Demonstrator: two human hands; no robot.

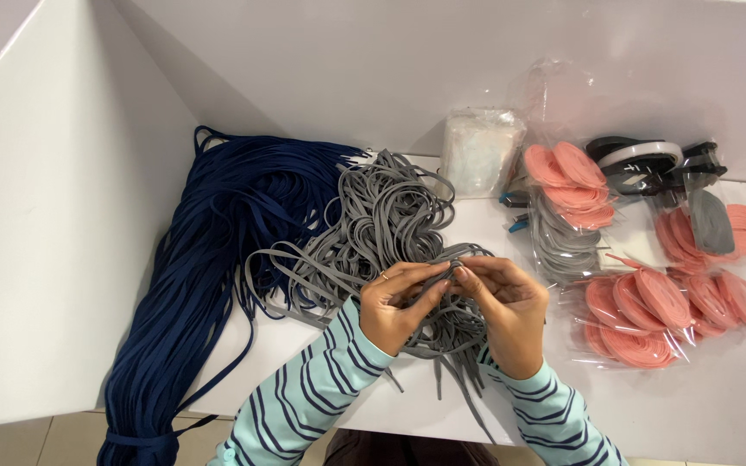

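My left hand (pixel 395 306) and my right hand (pixel 507 311) meet above the table's front edge, fingers pinched together on a bundle of grey shoelaces (pixel 451 324) that hangs down between them. A ring shows on my left hand. Behind the hands lies a loose tangle of grey laces (pixel 373 224) on the white table (pixel 718 406). Both sleeves are light teal with dark stripes.
A big hank of navy blue laces (pixel 209 259) drapes over the table's left front edge toward the floor. Clear bags of coiled pink laces (pixel 649 315), grey laces (pixel 563 242) and black-and-white ones (pixel 649 164) lie at right. A white packet (pixel 479 151) leans on the back wall.
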